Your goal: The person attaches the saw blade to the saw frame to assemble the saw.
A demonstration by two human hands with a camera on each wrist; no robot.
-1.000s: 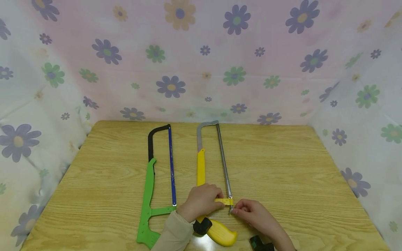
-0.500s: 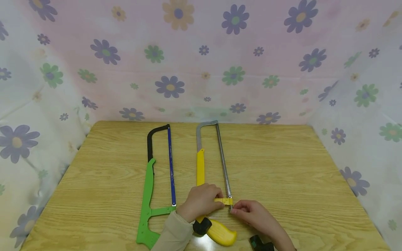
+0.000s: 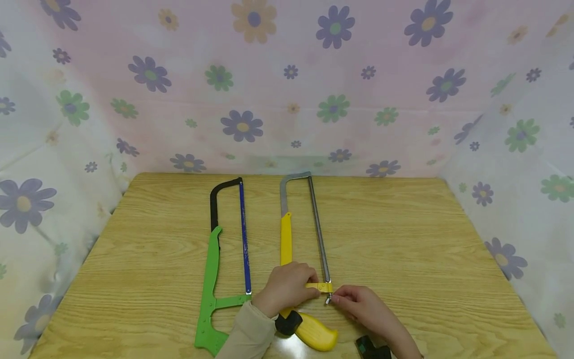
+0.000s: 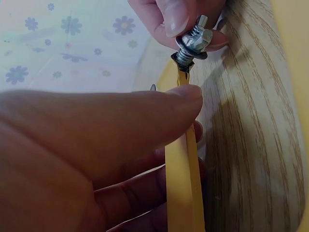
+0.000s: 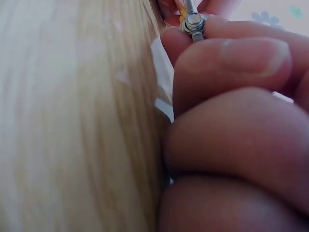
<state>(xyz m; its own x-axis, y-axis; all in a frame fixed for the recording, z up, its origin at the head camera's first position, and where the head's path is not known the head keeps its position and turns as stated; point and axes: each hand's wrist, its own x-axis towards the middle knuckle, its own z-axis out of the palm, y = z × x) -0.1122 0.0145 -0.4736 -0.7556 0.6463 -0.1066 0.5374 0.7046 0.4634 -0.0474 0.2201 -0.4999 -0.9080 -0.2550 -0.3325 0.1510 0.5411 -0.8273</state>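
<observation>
A yellow hacksaw with a grey front frame lies on the table, its handle towards me. My left hand grips the saw's yellow crossbar, thumb on one side and fingers on the other. At the end of that bar a threaded bolt sticks out, carrying a washer and a wing nut. Thumb and fingers of my right hand pinch at the wing nut from the right. The grey blade runs from the bar to the far tip of the frame. My left hand hides part of the yellow frame.
Left of the yellow saw lies a green hacksaw with a black front frame and a blue blade. The wooden table is enclosed by a flowered cloth at the back and sides.
The wing nut has turned and its wings now point differently. My right fingers have shifted slightly around it, while my left hand keeps its grip on the bar.
</observation>
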